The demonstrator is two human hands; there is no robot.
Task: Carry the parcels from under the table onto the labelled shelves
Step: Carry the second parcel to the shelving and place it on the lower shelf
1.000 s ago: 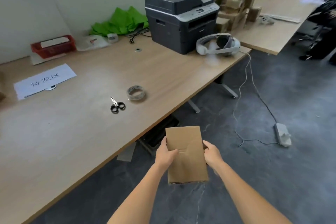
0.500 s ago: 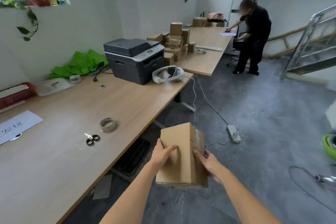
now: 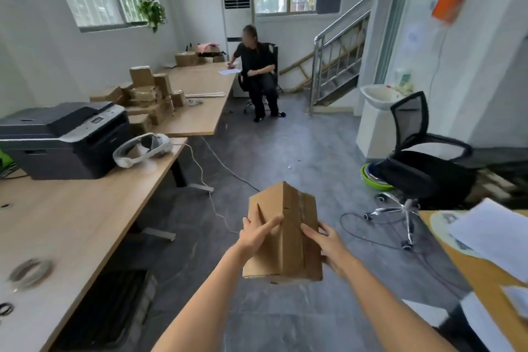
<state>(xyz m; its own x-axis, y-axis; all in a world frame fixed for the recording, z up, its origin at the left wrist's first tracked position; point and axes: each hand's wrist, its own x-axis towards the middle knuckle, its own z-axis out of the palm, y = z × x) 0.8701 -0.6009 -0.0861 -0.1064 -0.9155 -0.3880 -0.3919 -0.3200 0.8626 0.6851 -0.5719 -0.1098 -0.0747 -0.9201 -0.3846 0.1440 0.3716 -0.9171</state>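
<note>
I hold a brown cardboard parcel [image 3: 288, 237] in front of me at waist height, over the grey floor. Clear tape runs along its right face. My left hand [image 3: 257, 233] presses flat on its left face, fingers spread. My right hand [image 3: 324, 243] cups its right side and lower edge. Both arms reach forward from the bottom of the view. No labelled shelf is in sight.
A long wooden table [image 3: 71, 223] runs along my left with a printer [image 3: 65, 137], a white headset [image 3: 143, 148] and tape rolls. A stack of parcels [image 3: 145, 97] sits further back. A seated person [image 3: 258, 74] is ahead. An office chair [image 3: 423, 163], cables and a second table [image 3: 485, 274] stand at right.
My view has swung up and to the right, away from the table top toward the room. The parcel has tilted so one vertical edge faces me. The person ahead now sits.
</note>
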